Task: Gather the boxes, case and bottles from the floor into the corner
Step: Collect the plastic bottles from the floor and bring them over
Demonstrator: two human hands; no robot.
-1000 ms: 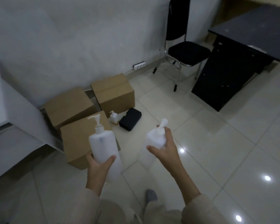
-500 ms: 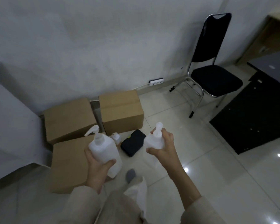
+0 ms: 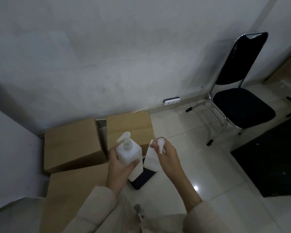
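My left hand [image 3: 119, 170] grips a white pump bottle [image 3: 129, 153] upright around its body. My right hand [image 3: 168, 157] holds a second white pump bottle [image 3: 150, 158] by its neck and pump head, close beside the first. Both hang above a black case [image 3: 143, 179] lying on the floor tiles. Three brown cardboard boxes sit in the corner: one at the back left [image 3: 71, 145], one at the back right [image 3: 129, 125] against the wall, and a nearer one [image 3: 71, 199] partly under my left sleeve. The small bottle seen earlier is hidden behind my hands.
A black metal-framed chair [image 3: 240, 101] stands at the right by the wall. A white power strip [image 3: 171, 101] lies at the wall's foot. A dark mat or panel [image 3: 272, 158] covers the floor at right. A white panel [image 3: 10, 148] leans at the left.
I have stepped closer to the corner; the boxes and case now lie right under my hands. Both bottles have come together and lowered toward the case. The view has swung left.
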